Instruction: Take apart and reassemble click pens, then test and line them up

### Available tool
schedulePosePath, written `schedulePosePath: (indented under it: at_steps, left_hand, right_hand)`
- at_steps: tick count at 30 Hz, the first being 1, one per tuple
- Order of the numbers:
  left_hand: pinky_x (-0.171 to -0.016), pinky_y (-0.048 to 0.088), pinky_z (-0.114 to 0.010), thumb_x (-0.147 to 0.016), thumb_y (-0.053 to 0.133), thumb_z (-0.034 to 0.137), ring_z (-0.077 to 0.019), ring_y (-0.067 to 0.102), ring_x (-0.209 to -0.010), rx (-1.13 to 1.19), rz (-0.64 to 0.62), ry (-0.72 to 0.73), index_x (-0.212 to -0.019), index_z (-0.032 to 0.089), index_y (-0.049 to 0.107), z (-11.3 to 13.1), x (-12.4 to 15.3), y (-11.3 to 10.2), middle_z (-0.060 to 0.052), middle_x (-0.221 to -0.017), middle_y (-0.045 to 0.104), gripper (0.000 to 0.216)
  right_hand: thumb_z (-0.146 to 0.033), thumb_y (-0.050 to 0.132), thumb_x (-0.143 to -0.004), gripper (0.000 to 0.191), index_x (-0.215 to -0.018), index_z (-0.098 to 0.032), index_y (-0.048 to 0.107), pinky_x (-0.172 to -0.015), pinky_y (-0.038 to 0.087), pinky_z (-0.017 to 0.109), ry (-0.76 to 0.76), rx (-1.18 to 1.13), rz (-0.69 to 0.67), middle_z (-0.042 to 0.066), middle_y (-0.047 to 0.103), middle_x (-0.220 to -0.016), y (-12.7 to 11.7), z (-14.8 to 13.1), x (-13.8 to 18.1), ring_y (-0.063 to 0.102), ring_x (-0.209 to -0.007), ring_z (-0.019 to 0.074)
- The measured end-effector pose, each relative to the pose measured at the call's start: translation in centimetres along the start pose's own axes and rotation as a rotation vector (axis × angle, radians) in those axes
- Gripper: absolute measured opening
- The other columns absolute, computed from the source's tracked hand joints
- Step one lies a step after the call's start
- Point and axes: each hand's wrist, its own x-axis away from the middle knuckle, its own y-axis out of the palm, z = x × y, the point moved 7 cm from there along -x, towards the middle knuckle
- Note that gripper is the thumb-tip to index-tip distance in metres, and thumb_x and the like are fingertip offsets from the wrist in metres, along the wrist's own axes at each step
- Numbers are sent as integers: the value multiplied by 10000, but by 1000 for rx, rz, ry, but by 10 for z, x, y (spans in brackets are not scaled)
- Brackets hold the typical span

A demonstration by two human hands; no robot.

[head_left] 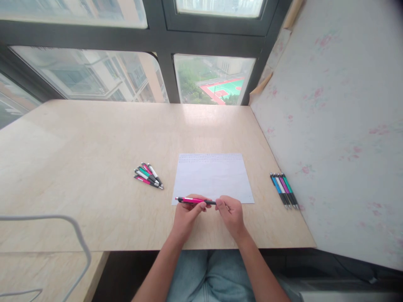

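A pink pen (190, 200) with a black grip lies level between my hands, just over the near edge of a white sheet of paper (214, 178). My left hand (189, 212) is closed around the pen's barrel, thumb along its front. At the pen's right end, the fingertips of my right hand (231, 212) pinch the tip, which they hide. Rows of small handwriting run along the top of the sheet; the rest of it is blank.
Left of the paper, several pens (147, 175) lie in a loose fan. Several more pens (283, 191) sit side by side near the flowered wall (340, 126). A grey cable (77, 230) loops over the lower left. Windows stand behind the table (94, 138).
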Motion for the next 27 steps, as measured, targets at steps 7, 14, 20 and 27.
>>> schedulePosePath:
  at_steps: [7, 14, 20, 27]
  left_hand:
    - [-658, 487, -281, -777, 755, 325, -172, 648, -671, 23, 49, -29, -831, 150, 710, -6, -1, -4, -59, -726, 730, 188]
    - [-667, 482, -286, -769, 758, 334, -174, 638, -681, 9, 85, -17, -845, 155, 720, -3, -1, -5, -57, -733, 724, 198]
    - [-661, 487, -296, -762, 756, 354, -183, 639, -676, -13, 95, -24, -843, 154, 718, -2, -2, -5, -61, -740, 723, 219]
    - [-665, 494, -288, -747, 772, 334, -171, 643, -677, 47, 119, -31, -854, 148, 712, -5, -4, -8, -63, -750, 724, 223]
  right_hand:
    - [-350, 550, -941, 350, -626, -198, 574, -551, 357, 256, -64, 29, 5, -26, 494, -569, 1, -10, 1, 452, -541, 120]
    - [-370, 470, -972, 414, -609, -195, 563, -545, 374, 259, 29, -13, 22, -20, 504, -547, 0, -1, -1, 482, -523, 124]
    - [-363, 502, -958, 385, -621, -197, 583, -549, 381, 262, 45, 44, 20, -21, 518, -542, -2, -1, -1, 485, -518, 124]
    - [-302, 577, -914, 176, -800, -203, 667, -624, 467, 268, 9, -19, 23, 21, 662, -738, -1, -6, -2, 588, -667, 152]
